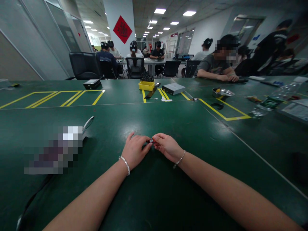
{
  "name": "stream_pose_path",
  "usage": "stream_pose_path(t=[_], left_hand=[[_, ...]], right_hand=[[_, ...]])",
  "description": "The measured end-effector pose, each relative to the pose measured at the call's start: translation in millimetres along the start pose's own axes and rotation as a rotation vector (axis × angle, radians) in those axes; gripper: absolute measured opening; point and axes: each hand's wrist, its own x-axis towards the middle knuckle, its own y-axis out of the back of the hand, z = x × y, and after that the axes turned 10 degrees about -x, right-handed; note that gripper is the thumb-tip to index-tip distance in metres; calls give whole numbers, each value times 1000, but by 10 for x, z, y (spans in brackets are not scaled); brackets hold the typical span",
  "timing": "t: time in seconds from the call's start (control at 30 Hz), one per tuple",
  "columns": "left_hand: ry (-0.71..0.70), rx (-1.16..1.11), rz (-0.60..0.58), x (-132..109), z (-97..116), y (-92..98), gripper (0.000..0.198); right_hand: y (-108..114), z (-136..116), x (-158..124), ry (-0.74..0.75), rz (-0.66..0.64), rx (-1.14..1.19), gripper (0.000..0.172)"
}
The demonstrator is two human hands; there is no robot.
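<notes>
My left hand [137,146] and my right hand [167,147] meet over the middle of the green table [115,195]. Between their fingertips is a small silver, dark and red piece [151,140], too small for me to tell its kind. Thumb and index finger of the left hand pinch its left side. The right hand's fingertips close on the reddish right side, the other fingers curled beneath. Each wrist wears a bracelet.
A blurred-out object [56,152] with a strap lies at the left. Farther back are a black box [92,84], a yellow tray [146,85] with black cables, a grey box [173,88] and a plastic bottle [274,98]. A person [218,61] sits across at the right.
</notes>
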Motion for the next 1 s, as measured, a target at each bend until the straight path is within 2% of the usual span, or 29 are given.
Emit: stream_pose_path(t=[0.23,0.33,0.53,0.8,1.0], left_hand=[[17,43,28,2,4,-12,14],[24,75,59,4,9,-1,13],[37,104,80,-7,-8,8,13],[56,111,72,-10,-27,-2,15],[29,62,-3,-3,-30,-14,13]], right_hand=[[-72,88,8,105,144,-38,23],[-103,90,-22,103,172,-26,25],[-133,55,-82,62,178,-65,25],[-96,94,-73,157,145,-276,33],[-45,111,6,264,120,-484,17]])
